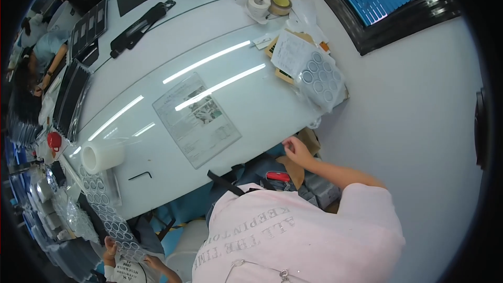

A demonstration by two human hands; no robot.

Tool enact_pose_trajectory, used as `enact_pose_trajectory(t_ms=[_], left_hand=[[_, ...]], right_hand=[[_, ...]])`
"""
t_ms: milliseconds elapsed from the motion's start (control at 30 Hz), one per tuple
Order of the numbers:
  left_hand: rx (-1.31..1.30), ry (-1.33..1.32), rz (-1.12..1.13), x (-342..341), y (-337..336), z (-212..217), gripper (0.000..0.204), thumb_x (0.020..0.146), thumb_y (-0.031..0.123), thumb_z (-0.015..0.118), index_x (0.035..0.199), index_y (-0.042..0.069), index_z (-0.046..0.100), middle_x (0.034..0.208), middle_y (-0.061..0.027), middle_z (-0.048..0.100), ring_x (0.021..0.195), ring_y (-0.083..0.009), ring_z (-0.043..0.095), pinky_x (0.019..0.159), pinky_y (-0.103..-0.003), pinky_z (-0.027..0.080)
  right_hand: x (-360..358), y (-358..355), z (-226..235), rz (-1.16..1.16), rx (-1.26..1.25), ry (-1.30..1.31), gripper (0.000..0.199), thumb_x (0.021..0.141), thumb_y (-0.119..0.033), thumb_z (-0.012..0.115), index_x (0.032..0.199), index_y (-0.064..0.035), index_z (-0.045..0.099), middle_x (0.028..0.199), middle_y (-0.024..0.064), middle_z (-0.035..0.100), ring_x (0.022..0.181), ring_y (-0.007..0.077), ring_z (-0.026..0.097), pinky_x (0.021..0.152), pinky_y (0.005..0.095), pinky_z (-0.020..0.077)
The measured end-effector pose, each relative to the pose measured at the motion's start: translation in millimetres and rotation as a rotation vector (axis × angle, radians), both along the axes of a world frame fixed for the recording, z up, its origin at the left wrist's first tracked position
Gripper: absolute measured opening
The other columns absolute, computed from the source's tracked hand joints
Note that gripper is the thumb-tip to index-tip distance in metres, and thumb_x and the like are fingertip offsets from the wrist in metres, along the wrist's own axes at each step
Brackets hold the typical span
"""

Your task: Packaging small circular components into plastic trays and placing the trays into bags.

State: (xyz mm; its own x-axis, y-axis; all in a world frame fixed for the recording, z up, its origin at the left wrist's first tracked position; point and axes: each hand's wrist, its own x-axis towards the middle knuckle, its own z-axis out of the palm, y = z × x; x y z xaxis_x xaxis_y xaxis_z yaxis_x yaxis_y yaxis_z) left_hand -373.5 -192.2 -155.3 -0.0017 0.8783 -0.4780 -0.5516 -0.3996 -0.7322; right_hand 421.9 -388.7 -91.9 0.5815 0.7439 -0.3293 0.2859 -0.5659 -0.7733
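Note:
My right hand is at the near right edge of the white table, its fingers curled inward. Whatever they may hold is hidden. My left hand is out of view. Flat on the table lies a document in a clear sleeve, with printed pictures on it. To its left is a small black hex key. Beneath the table edge, close to my right hand, are a red-handled tool and a brown cardboard piece.
Bagged ring-shaped parts lie on papers at the right corner. Tape rolls and small cups stand behind. A translucent roll is at the left. A co-worker's hands hold a strip of rings. The wall bounds the right side.

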Motion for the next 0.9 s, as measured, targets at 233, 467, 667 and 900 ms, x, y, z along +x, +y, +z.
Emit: enact_pose_trajectory(t_ms=[233,467,667,900], left_hand=[[-0.105,-0.922,-0.335,25.6,20.0,15.5,0.031,0.097,0.022,0.048,0.071,0.006,0.046,0.093,-0.0067,0.052,0.086,-0.0171,0.052,0.092,-0.029,0.011],[-0.291,-1.18,-0.527,84.6,37.5,7.9,0.028,0.093,0.024,0.053,0.072,0.006,0.05,0.088,-0.0069,0.055,0.083,-0.0181,0.054,0.091,-0.033,0.021],[-0.401,-1.347,-0.641,110.3,67.6,35.9,0.026,0.09,0.025,0.057,0.073,0.007,0.052,0.085,-0.0071,0.056,0.082,-0.0189,0.055,0.091,-0.035,0.029],[-0.55,-1.59,-0.811,135.0,92.6,87.4,0.024,0.087,0.027,0.062,0.075,0.007,0.055,0.081,-0.0073,0.059,0.08,-0.0199,0.057,0.091,-0.039,0.039]], right_hand=[[-4.2,-142.7,-20.2,0.346,-0.306,0.126,0.014,0.079,-0.008,0.056,0.092,-0.0053,0.06,0.077,0.0147,0.062,0.07,0.0289,0.062,0.061,0.0383,0.0484],[40.1,-147.9,-52.3,0.296,-0.347,0.205,0.015,0.077,-0.01,0.059,0.089,-0.0023,0.062,0.079,0.0141,0.066,0.072,0.0269,0.066,0.063,0.0365,0.0511],[78.8,-133.2,-38.8,0.268,-0.227,0.247,0.016,0.079,-0.016,0.06,0.086,-0.0019,0.063,0.072,0.0074,0.066,0.064,0.0185,0.062,0.06,0.0315,0.0495],[194.3,-79.7,76.1,0.263,-0.368,0.438,0.026,0.084,-0.029,0.065,0.088,-0.0034,0.065,0.073,0.0008,0.063,0.061,0.0089,0.056,0.057,0.0259,0.0462]])
